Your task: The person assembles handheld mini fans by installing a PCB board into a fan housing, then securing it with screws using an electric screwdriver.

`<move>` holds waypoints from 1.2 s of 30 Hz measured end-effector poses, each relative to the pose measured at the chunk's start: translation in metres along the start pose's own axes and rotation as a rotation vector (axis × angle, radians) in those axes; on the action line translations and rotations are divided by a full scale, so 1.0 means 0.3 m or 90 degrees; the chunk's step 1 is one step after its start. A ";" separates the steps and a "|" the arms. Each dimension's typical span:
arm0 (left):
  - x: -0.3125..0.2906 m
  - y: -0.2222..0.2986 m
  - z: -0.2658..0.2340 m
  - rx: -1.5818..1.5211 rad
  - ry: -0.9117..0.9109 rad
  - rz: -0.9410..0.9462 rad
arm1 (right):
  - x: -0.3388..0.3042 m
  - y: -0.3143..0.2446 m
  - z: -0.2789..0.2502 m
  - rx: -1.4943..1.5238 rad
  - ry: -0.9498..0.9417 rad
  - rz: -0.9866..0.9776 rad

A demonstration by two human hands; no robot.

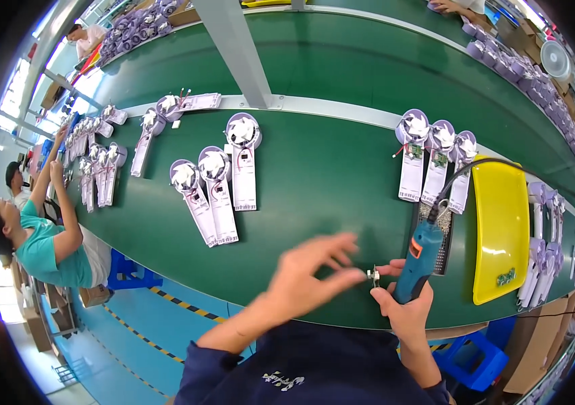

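Note:
A teal electric screwdriver (pixel 419 260) stands tilted in my right hand (pixel 409 307), its dark cable rising from the top. A small white-and-metal part (pixel 374 275) is at the thumb and fingertips of that same hand; its exact kind is too small to make out. My left hand (pixel 314 270) is slightly blurred, its fingers apart and its thumb tip close to the small part. I cannot tell whether that thumb touches it. Beyond the screwdriver is a dark tray of small screws (pixel 445 221), partly hidden by the tool.
Lavender fan housings with white blades lie on the green table: three with green boards (pixel 413 155) at right, three (pixel 216 196) left of centre, several (pixel 102 172) far left. A yellow tray (pixel 500 229) holds small green circuit boards (pixel 505 277). A metal post (pixel 240 54) rises behind. A co-worker (pixel 48 233) sits left.

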State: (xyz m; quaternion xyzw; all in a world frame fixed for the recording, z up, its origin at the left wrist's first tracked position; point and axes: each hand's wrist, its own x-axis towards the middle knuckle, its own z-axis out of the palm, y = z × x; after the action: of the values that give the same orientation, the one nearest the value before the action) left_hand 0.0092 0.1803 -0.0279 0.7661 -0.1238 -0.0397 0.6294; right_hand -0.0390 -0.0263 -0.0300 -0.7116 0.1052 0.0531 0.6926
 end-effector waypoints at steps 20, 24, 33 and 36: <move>0.292 -0.051 -0.435 0.710 -0.011 0.143 | -0.018 0.047 -0.044 0.137 -0.029 0.125; 0.294 -0.094 -0.475 0.676 0.009 0.110 | -0.018 0.046 -0.049 0.147 -0.034 0.116; 0.137 -0.009 -0.185 0.492 -0.076 0.160 | -0.021 0.048 -0.064 0.120 -0.031 0.103; 0.039 0.001 -0.090 0.440 -0.115 0.202 | -0.043 0.044 -0.067 0.110 -0.028 0.103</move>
State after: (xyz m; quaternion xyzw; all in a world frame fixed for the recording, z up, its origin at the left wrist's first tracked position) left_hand 0.0261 0.2032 -0.0210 0.8977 -0.3013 0.0349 0.3196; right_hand -0.0560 -0.0455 -0.0394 -0.6372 0.1509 0.1153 0.7470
